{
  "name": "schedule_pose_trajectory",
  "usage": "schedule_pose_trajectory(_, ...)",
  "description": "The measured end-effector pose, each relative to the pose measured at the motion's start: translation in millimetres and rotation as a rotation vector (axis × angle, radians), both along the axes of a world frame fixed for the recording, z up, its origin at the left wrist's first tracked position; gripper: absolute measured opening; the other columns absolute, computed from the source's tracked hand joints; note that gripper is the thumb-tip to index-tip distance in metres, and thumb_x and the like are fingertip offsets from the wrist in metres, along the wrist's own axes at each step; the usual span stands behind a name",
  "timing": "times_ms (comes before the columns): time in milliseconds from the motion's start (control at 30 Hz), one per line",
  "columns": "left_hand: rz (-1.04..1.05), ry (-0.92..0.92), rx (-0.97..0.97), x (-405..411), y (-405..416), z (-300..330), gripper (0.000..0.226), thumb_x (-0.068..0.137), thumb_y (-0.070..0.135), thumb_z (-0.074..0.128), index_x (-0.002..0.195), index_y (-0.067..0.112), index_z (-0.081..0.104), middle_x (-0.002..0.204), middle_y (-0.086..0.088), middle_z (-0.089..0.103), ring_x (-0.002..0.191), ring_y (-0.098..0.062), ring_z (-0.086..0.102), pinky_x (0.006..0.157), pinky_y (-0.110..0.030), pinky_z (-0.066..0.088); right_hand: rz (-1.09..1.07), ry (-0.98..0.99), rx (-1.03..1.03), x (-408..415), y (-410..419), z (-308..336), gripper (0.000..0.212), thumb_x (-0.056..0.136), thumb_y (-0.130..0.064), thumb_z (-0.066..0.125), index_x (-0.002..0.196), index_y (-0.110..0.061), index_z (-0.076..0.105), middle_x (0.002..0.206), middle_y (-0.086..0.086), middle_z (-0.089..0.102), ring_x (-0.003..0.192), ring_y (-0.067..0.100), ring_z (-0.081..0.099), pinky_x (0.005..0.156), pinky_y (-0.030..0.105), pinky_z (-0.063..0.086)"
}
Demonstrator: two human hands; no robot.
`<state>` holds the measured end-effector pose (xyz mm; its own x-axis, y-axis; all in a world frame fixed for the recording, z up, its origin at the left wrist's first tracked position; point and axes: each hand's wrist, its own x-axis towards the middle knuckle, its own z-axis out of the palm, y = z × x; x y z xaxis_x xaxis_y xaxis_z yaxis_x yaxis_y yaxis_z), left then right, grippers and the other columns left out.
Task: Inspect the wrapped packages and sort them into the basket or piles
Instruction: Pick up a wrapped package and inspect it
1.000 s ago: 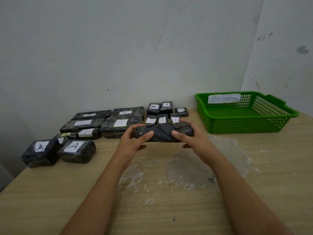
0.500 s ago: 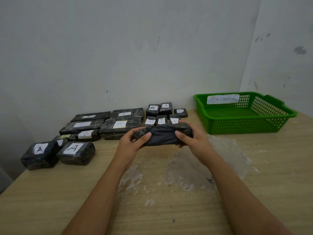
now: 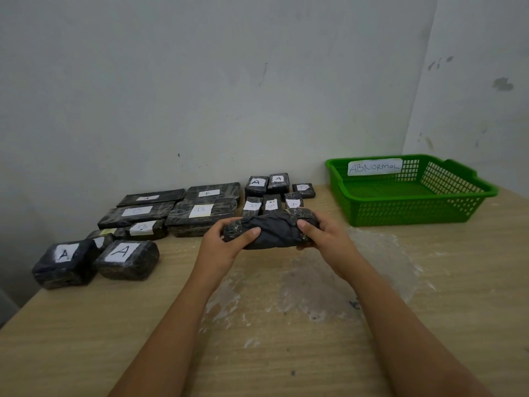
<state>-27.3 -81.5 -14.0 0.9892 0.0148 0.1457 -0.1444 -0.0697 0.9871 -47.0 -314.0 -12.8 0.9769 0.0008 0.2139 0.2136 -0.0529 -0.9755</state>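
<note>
A dark wrapped package (image 3: 272, 232) hangs above the table's middle, held at both ends. My left hand (image 3: 223, 247) grips its left end with the thumb on the near face. My right hand (image 3: 323, 239) grips its right end the same way. No label shows on the side facing me. A green basket (image 3: 415, 209) marked ABNORMAL stands at the back right with nothing visible in it. Sorted wrapped packages lie to the left: two bulky ones marked A (image 3: 126, 259), flat ones marked B (image 3: 200, 213), and small ones (image 3: 269, 193) behind the held package.
The wooden table (image 3: 286, 325) has pale worn patches in front of me. A white wall runs close behind the packages and the basket, with a corner behind the basket. The table's left edge lies near the A packages.
Both hands have kept their grip and turned the package slightly, lowering it a little toward me. The piles and the basket have not moved.
</note>
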Motion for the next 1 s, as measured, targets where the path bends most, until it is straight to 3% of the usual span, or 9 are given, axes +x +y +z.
schedule_pose_trajectory(67, 0.036, -0.027, 0.074, -1.6, -1.0, -0.3, 0.065, 0.059, 0.052, 0.093, 0.115, 0.029, 0.069, 0.116, 0.002, 0.074, 0.107, -0.016, 0.071, 0.097, -0.043, 0.058, -0.03, 0.037, -0.018, 0.1, 3.6, -2.4, 0.023, 0.098, -0.028, 0.068, 0.12, -0.023, 0.065, 0.115, 0.008, 0.073, 0.097, 0.021, 0.072, 0.077, 0.037, 0.062)
schedule_pose_trajectory(133, 0.054, -0.053, 0.16, -3.6, -4.3, -0.7, 0.06, 0.063, 0.055, 0.093, 0.114, 0.035, 0.068, 0.119, 0.006, 0.071, 0.112, -0.015, 0.067, 0.097, -0.041, 0.057, -0.106, 0.057, -0.078, -1.0, 7.6, -5.5, 0.053, 0.076, -0.049, 0.085, 0.12, -0.026, 0.065, 0.111, -0.004, 0.075, 0.098, 0.015, 0.073, 0.081, 0.036, 0.062)
schedule_pose_trajectory(233, 0.054, -0.082, 0.228, -11.0, -12.0, 0.2, 0.05, 0.075, 0.041, 0.089, 0.117, 0.028, 0.066, 0.112, 0.016, 0.066, 0.099, 0.008, 0.062, 0.079, -0.01, 0.051, -0.251, 0.045, -0.153, -1.8, 12.5, -8.8, 0.068, 0.062, -0.046, 0.096, 0.119, -0.026, 0.064, 0.107, -0.01, 0.074, 0.097, 0.005, 0.07, 0.084, 0.027, 0.058)
schedule_pose_trajectory(300, 0.03, -0.096, 0.231, -12.2, -13.7, -0.5, 0.046, 0.079, 0.034, 0.088, 0.118, 0.025, 0.066, 0.109, 0.018, 0.064, 0.09, 0.019, 0.059, 0.07, -0.004, 0.047, -0.285, 0.045, -0.149, -1.2, 13.4, -10.3, 0.068, 0.062, -0.041, 0.097, 0.119, -0.024, 0.063, 0.107, -0.01, 0.073, 0.097, 0.006, 0.07, 0.085, 0.029, 0.059)
schedule_pose_trajectory(500, -0.017, -0.133, 0.211, -11.7, -2.7, 7.6, 0.031, 0.089, 0.029, 0.079, 0.119, 0.026, 0.071, 0.116, 0.007, 0.07, 0.111, -0.007, 0.064, 0.094, -0.028, 0.055, -0.296, 0.088, -0.133, -2.5, 14.0, -6.7, 0.071, 0.061, -0.046, 0.096, 0.12, -0.024, 0.063, 0.107, -0.011, 0.072, 0.097, 0.011, 0.07, 0.082, 0.033, 0.06)
schedule_pose_trajectory(633, 0.014, -0.166, 0.21, -12.0, -4.2, 6.6, 0.029, 0.088, 0.021, 0.08, 0.115, 0.026, 0.073, 0.114, 0.005, 0.072, 0.109, -0.009, 0.066, 0.093, -0.031, 0.058, -0.317, 0.125, -0.118, -6.3, 21.0, -6.3, 0.094, 0.043, -0.062, 0.096, 0.122, -0.025, 0.061, 0.111, -0.01, 0.071, 0.101, 0.013, 0.07, 0.086, 0.039, 0.062)
schedule_pose_trajectory(767, 0.012, -0.182, 0.24, -15.4, -10.2, 3.7, 0.03, 0.087, 0.024, 0.081, 0.116, 0.025, 0.072, 0.111, 0.011, 0.071, 0.111, -0.006, 0.064, 0.089, -0.024, 0.056, -0.412, 0.132, -0.163, -13.9, 27.6, -1.5, 0.096, 0.047, -0.057, 0.098, 0.125, -0.02, 0.055, 0.112, -0.008, 0.065, 0.103, 0.013, 0.064, 0.08, 0.024, 0.05)
schedule_pose_trajectory(900, 0.02, -0.166, 0.274, -17.3, -11.8, 1.0, 0.042, 0.078, 0.035, 0.088, 0.116, 0.029, 0.069, 0.109, 0.02, 0.066, 0.096, 0.02, 0.057, 0.073, -0.003, 0.046, -0.431, 0.139, -0.189, -13.3, 32.6, -5.5, 0.096, 0.049, -0.058, 0.098, 0.125, -0.018, 0.054, 0.115, -0.004, 0.066, 0.106, 0.016, 0.064, 0.081, 0.025, 0.052)
schedule_pose_trajectory(1000, 0.04, -0.148, 0.267, -13.1, -11.5, -0.8, 0.043, 0.078, 0.03, 0.088, 0.117, 0.024, 0.07, 0.109, 0.016, 0.067, 0.091, 0.019, 0.058, 0.07, 0.0, 0.045, -0.421, 0.136, -0.194, -10.3, 35.1, -9.4, 0.1, 0.048, -0.058, 0.098, 0.127, -0.017, 0.053, 0.118, -0.002, 0.066, 0.108, 0.017, 0.065, 0.086, 0.029, 0.055)
